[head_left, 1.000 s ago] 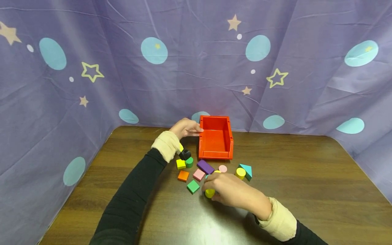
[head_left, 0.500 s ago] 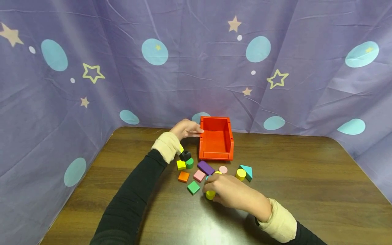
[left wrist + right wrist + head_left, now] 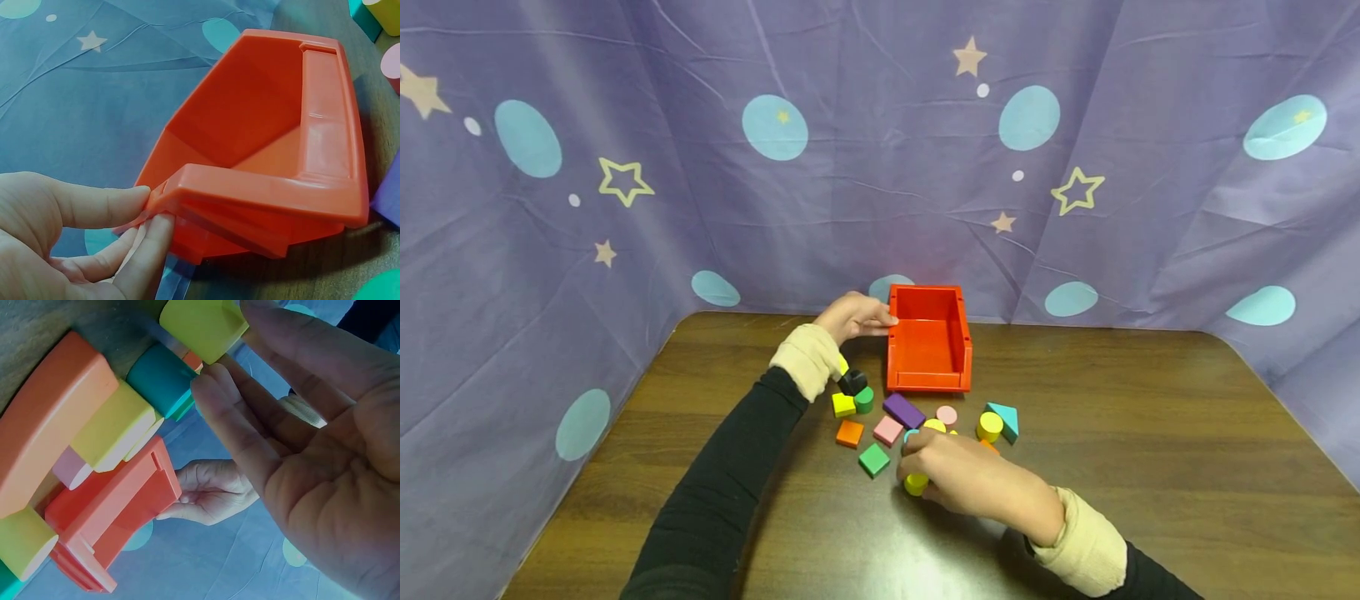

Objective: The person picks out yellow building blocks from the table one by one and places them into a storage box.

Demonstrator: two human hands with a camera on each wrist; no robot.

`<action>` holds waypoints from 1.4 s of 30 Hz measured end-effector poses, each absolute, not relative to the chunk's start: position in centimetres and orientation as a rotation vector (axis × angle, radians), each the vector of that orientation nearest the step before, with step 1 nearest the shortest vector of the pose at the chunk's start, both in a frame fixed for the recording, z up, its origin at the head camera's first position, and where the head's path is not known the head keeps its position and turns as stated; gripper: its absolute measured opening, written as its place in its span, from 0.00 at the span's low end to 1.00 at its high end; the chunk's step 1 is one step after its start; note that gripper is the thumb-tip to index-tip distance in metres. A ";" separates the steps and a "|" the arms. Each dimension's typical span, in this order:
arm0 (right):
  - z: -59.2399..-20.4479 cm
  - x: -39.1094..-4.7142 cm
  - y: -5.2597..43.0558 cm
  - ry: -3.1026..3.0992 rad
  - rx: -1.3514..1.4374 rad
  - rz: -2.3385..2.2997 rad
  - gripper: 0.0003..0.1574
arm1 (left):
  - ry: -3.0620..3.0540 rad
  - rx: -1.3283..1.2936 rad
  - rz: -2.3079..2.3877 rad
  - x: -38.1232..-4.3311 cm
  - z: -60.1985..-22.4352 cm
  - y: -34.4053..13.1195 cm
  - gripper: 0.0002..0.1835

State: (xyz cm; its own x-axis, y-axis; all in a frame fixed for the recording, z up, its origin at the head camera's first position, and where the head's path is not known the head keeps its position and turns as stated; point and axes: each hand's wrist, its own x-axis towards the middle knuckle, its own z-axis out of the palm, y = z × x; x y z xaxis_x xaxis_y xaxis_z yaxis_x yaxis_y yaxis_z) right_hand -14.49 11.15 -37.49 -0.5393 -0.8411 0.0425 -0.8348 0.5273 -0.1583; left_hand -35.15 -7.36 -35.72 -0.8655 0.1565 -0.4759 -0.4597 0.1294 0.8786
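Note:
In the head view my left hand [image 3: 854, 317] holds the left wall of a red open-fronted bin [image 3: 928, 379]. The left wrist view shows the thumb on the wall's rim and fingers beneath it. My right hand [image 3: 962, 471] is low over the table among scattered blocks. It pinches a yellow cylinder [image 3: 203, 328] between thumb and fingertips; part of that cylinder [image 3: 916, 485] shows under the hand in the head view. Close to those fingers lies a teal cylinder [image 3: 161, 378], mostly hidden by the hand from above.
Between bin and right hand lie a purple block [image 3: 904, 411], a pink square [image 3: 887, 431], a green square [image 3: 874, 460] and an orange block [image 3: 850, 433]. A yellow cylinder [image 3: 989, 427] and teal triangle [image 3: 1009, 422] sit to the right. A patterned curtain [image 3: 880, 167] hangs behind.
My right hand has shifted slightly toward me with the yellow cylinder, uncovering more of the yellow pieces and an orange piece behind it. My left hand and the bin stay in place.

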 end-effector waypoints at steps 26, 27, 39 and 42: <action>-38.2 -13.9 10.6 2.694 -1.437 -0.150 0.15 | 1.965 -0.251 1.804 -34.9 -36.3 -7.4 0.28; -38.3 -13.9 10.6 2.693 -1.436 -0.147 0.15 | 1.963 -0.253 1.808 -34.9 -36.3 -7.4 0.28; -38.7 -13.9 10.3 2.666 -1.391 -0.165 0.15 | 1.969 -0.265 1.809 -35.0 -36.4 -7.1 0.28; -38.7 -13.9 10.3 2.663 -1.416 -0.169 0.14 | 1.967 -0.270 1.811 -35.1 -36.5 -7.1 0.29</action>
State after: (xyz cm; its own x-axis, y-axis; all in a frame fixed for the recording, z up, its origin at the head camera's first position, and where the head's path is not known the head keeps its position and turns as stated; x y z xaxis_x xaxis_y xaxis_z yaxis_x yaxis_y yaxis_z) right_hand -13.91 10.29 -38.68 -0.5550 -0.8301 -0.0538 -0.8166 0.5560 -0.1549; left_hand -35.10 -7.15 -36.51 -0.8795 0.1561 -0.4496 -0.4352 0.1186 0.8925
